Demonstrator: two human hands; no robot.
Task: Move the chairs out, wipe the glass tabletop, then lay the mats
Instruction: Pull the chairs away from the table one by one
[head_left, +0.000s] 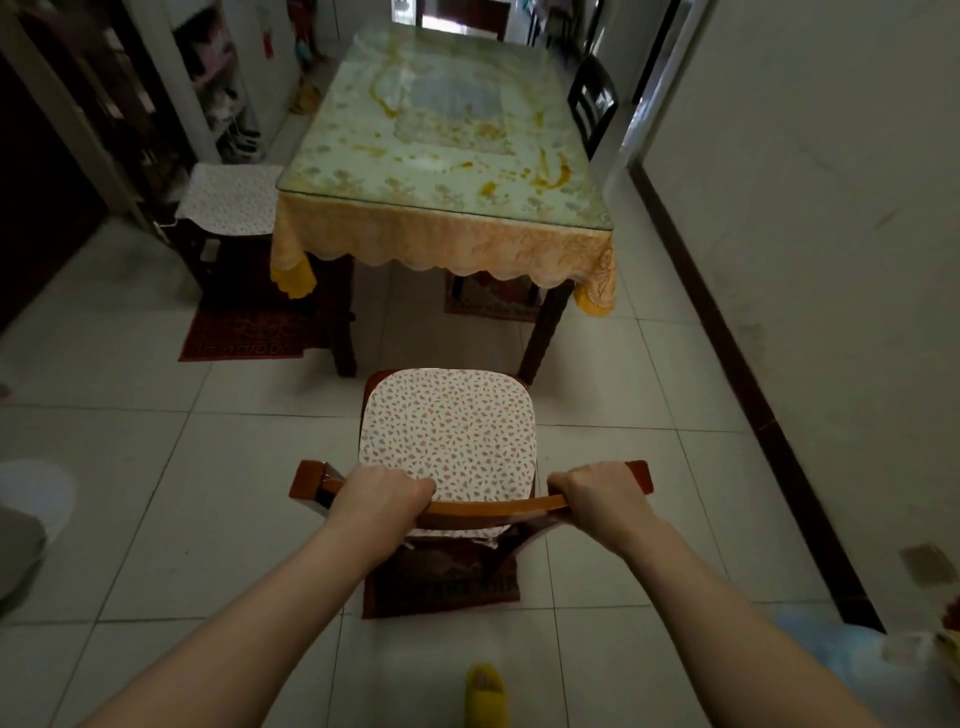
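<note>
1. Both hands, left hand (382, 493) and right hand (597, 491), had fingers curled round the chair (467, 506) top rail.
2. Chair stood on the floor, clear of the bench (441, 208), on a small red rug (441, 587).

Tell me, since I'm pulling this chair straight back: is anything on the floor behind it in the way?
Only your own foot in the yellow slipper shows there. Both hands, left hand and right hand, grip the chair top rail; floor tiles beside it look bare.

Chair (449, 436) before table (441, 208), apart
</note>
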